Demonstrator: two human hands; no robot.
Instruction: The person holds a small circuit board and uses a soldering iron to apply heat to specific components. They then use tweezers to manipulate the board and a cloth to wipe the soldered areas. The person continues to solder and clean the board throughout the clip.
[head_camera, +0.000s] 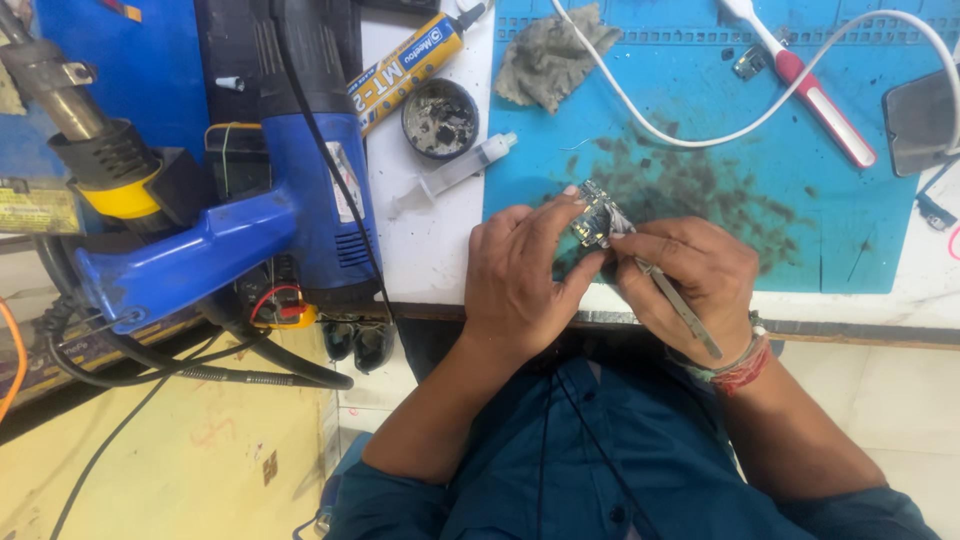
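My left hand (522, 272) pinches a small dark circuit board (594, 214) between thumb and fingers, just above the near edge of a stained blue work mat (850, 220). Gripped in my right hand (690, 268) is a pair of metal tweezers (682, 308); their tip touches the board and their tail sticks out past my wrist. Both hands meet at the board, over the front edge of the white bench.
A blue heat gun (300, 200) lies at the left with its black cord. A syringe (452, 172), a round tin of dark paste (440, 118), a yellow tube (405, 68), a grey rag (550, 55), a white cable (720, 135), a red-white toothbrush (815, 95) and a phone (920, 120) lie behind.
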